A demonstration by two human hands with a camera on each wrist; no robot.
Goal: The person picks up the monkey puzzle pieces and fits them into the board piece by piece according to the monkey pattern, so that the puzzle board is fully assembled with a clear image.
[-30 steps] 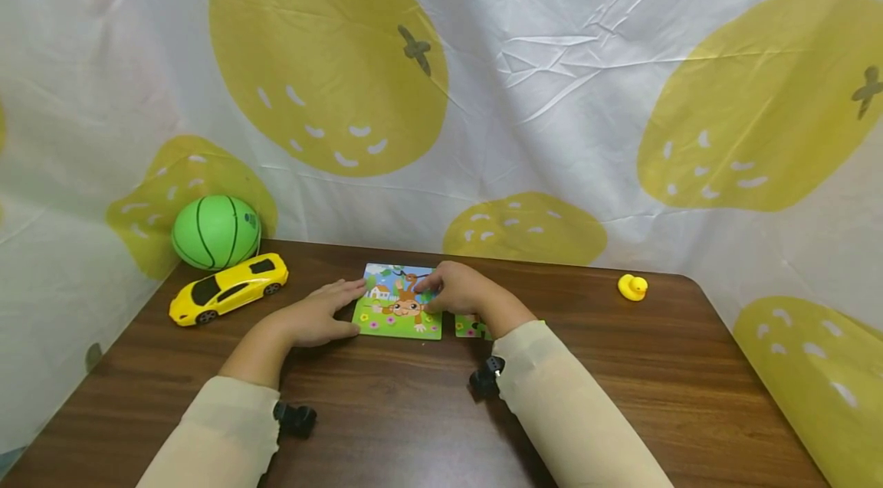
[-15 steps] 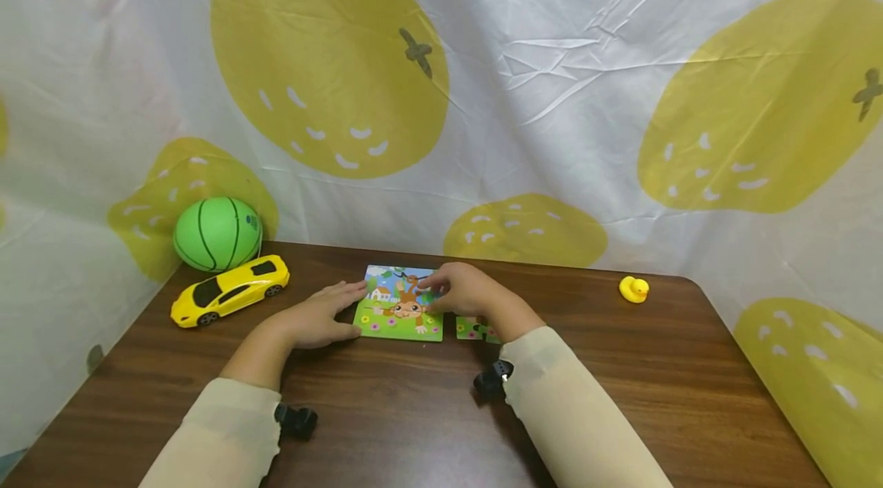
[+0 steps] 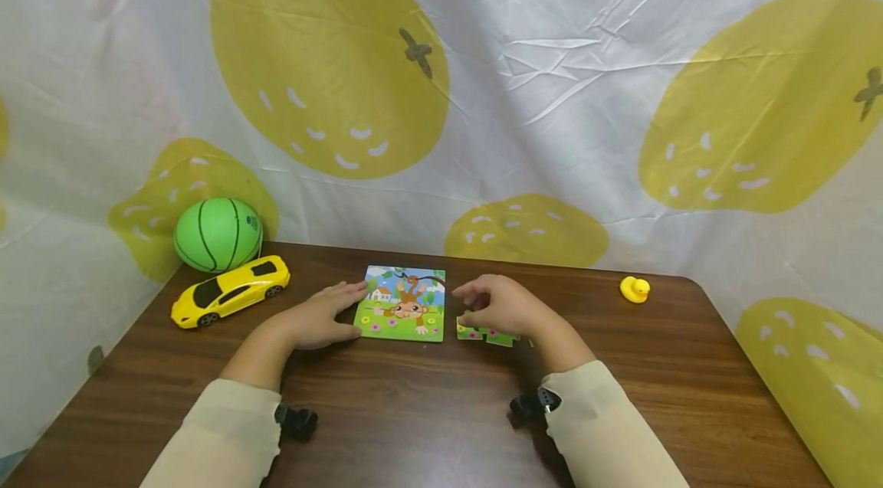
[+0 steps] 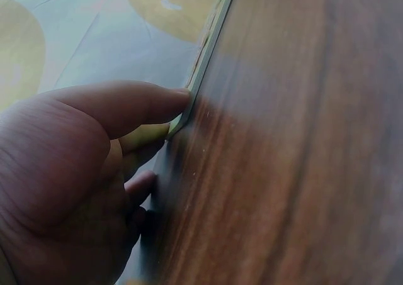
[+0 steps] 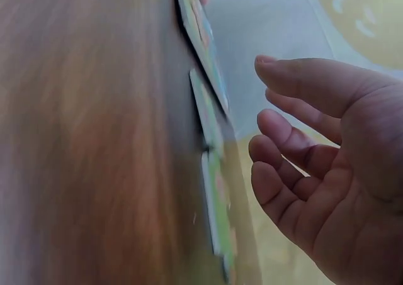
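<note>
A jigsaw puzzle (image 3: 402, 323) with a cartoon monkey picture lies flat on the table. At its left side rests my left hand (image 3: 319, 317); the straight thumb (image 4: 151, 104) touches the edge near the front corner, and the other fingers reach along the left side. Just right of the board, my right hand (image 3: 510, 306) hovers with loosely bent fingers and nothing between them. Below it lie loose green puzzle pieces (image 3: 500, 338), partly hidden by the hand. In the right wrist view, thumb and fingers stand apart from the pieces (image 5: 217, 200).
A yellow toy car (image 3: 231, 291) stands at the left of the brown table (image 3: 386, 411), with a green ball (image 3: 217, 235) behind it. Far right sits a yellow rubber duck (image 3: 634, 289). A white curtain (image 3: 524, 120) with yellow fruit prints hangs along the table's back.
My right hand has moved off the puzzle to the right, above the loose pieces. The monkey picture's right side is now uncovered. My left hand has stayed put.
</note>
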